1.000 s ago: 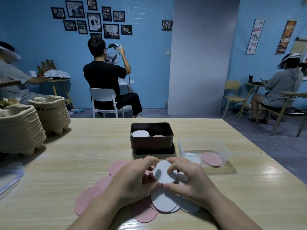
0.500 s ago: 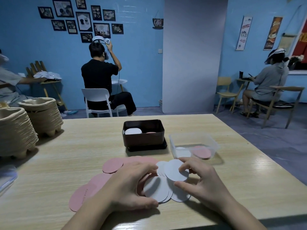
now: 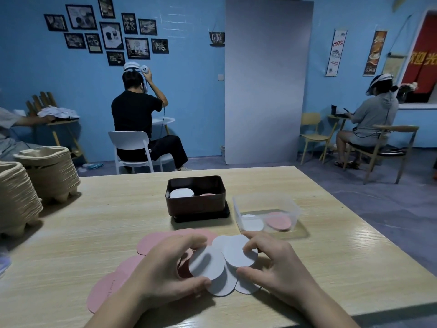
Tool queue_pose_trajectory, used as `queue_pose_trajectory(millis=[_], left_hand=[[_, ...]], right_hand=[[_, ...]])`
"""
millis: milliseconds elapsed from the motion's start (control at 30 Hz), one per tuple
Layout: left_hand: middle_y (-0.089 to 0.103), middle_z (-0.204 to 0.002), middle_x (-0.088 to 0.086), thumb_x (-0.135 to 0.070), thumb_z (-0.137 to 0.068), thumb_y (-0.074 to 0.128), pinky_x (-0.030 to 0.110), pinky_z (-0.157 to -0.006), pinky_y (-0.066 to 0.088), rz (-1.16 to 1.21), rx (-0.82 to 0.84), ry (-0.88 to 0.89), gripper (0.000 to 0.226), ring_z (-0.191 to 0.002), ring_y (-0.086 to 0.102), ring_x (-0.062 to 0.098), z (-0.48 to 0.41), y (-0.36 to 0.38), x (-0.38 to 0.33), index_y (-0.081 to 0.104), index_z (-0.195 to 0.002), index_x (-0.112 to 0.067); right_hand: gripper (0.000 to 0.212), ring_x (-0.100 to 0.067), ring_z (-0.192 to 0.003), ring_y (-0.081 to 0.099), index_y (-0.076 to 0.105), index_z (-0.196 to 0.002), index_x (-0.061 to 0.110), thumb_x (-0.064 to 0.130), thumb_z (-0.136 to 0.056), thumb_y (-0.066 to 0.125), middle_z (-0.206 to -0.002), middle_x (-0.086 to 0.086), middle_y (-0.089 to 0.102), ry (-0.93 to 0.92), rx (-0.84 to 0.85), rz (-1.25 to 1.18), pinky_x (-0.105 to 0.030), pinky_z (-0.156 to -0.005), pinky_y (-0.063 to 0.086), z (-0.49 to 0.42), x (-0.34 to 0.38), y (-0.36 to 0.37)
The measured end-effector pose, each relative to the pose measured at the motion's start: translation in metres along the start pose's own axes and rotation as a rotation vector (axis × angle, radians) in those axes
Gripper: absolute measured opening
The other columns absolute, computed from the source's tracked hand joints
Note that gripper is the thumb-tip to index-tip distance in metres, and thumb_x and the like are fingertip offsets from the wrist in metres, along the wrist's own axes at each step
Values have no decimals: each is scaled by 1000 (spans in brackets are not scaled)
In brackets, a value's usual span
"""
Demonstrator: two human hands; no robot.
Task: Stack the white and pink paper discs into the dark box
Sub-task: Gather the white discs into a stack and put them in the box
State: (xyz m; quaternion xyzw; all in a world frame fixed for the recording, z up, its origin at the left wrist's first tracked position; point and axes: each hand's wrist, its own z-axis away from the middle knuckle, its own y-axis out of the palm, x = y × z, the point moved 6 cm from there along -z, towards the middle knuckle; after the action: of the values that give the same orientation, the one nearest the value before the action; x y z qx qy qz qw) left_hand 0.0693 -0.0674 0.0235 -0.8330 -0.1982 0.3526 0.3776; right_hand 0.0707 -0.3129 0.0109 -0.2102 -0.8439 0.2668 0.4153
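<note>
Several white paper discs (image 3: 214, 263) lie fanned out on the wooden table (image 3: 113, 221) in front of me, with several pink discs (image 3: 151, 242) spread to their left. My left hand (image 3: 165, 268) curls over the pile, its thumb and fingers pinching a white disc. My right hand (image 3: 276, 266) pinches the uppermost white disc (image 3: 238, 253) between thumb and fingers. The dark box (image 3: 196, 197) stands beyond the pile on its dark lid, holding a white stack (image 3: 181, 193) on the left and a pink stack (image 3: 208, 194) on the right.
A clear plastic tub (image 3: 266, 213) with one white and one pink disc stands right of the dark box. Two stacks of pulp cup trays (image 3: 30, 183) fill the table's left side. Three people sit at other tables behind.
The white disc between my hands has gone to the right, now held by my right hand over the fanned pile. My left hand has settled lower on another white disc.
</note>
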Motion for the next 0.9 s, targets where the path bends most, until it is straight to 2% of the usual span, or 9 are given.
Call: queue_pose_trajectory(millis=[67, 167, 300, 400, 500, 733, 800, 867, 900], left_hand=[[64, -116, -28, -53, -74, 85, 26, -89, 51, -40, -51, 12, 57, -108, 63, -3, -1, -4, 2, 63, -121, -29], [63, -112, -31, -54, -73, 83, 22, -86, 50, -62, -104, 2, 58, -103, 61, -6, -5, -6, 0, 60, -122, -33], [63, -113, -27, -58, -73, 81, 26, -86, 52, -60, -33, 13, 62, -103, 61, -2, -18, 7, -5, 53, -125, -41], [65, -116, -21, -64, -73, 79, 32, -89, 52, -103, 29, 30, 66, -105, 60, 5, -27, 23, -5, 53, -128, -37], [64, -115, -20, -69, -73, 77, 31, -91, 50, -110, 35, 18, 67, -106, 57, 4, -32, 33, -5, 55, -128, -36], [61, -126, -22, -65, -71, 77, 21, -99, 43, -53, 31, -6, 72, -118, 51, -4, -33, 39, -8, 55, -134, -37], [60, -127, -26, -64, -72, 77, 20, -99, 44, -45, 17, -16, 72, -119, 50, -7, -28, 36, -7, 52, -135, -40], [59, -124, -28, -63, -73, 75, 22, -97, 48, -40, -11, -35, 69, -118, 50, -10, -23, 32, -5, 52, -134, -42], [60, -123, -28, -62, -74, 74, 23, -95, 49, -33, -28, -41, 65, -117, 52, -10, -20, 30, -3, 53, -133, -42]], right_hand=[[32, 8, -135, 47, 61, -87, 29, 48, -72, 82, -126, 13, 68, 1, -20, 5, -31, -99, 50, 0, -1, -1], [34, 10, -136, 46, 60, -88, 29, 48, -72, 83, -124, 17, 68, -9, -4, 15, -28, -101, 47, -1, -1, 0], [35, 10, -136, 45, 62, -91, 30, 45, -70, 85, -133, 14, 65, -18, 30, 13, -32, -102, 49, -2, -1, 3], [41, 7, -135, 49, 64, -104, 35, 44, -71, 86, -140, 12, 62, -40, 36, -8, -32, -101, 52, -3, -2, 3], [47, 8, -137, 46, 61, -114, 39, 47, -73, 84, -144, 14, 58, -53, 59, -1, -29, -104, 50, -3, -2, 5], [33, 6, -135, 47, 65, -98, 33, 47, -74, 83, -143, 17, 56, -43, 90, -2, -29, -99, 52, -2, 0, 8], [29, 5, -135, 49, 67, -92, 28, 42, -74, 85, -140, 13, 60, -39, 63, -48, -21, -93, 55, -3, 2, 4], [27, 5, -134, 51, 68, -88, 26, 32, -72, 88, -134, 10, 65, -26, 18, -110, -9, -88, 51, -3, 3, -1], [27, 3, -133, 53, 67, -87, 27, 31, -71, 89, -132, 10, 67, -17, 6, -126, -9, -88, 49, -3, 4, -3]])
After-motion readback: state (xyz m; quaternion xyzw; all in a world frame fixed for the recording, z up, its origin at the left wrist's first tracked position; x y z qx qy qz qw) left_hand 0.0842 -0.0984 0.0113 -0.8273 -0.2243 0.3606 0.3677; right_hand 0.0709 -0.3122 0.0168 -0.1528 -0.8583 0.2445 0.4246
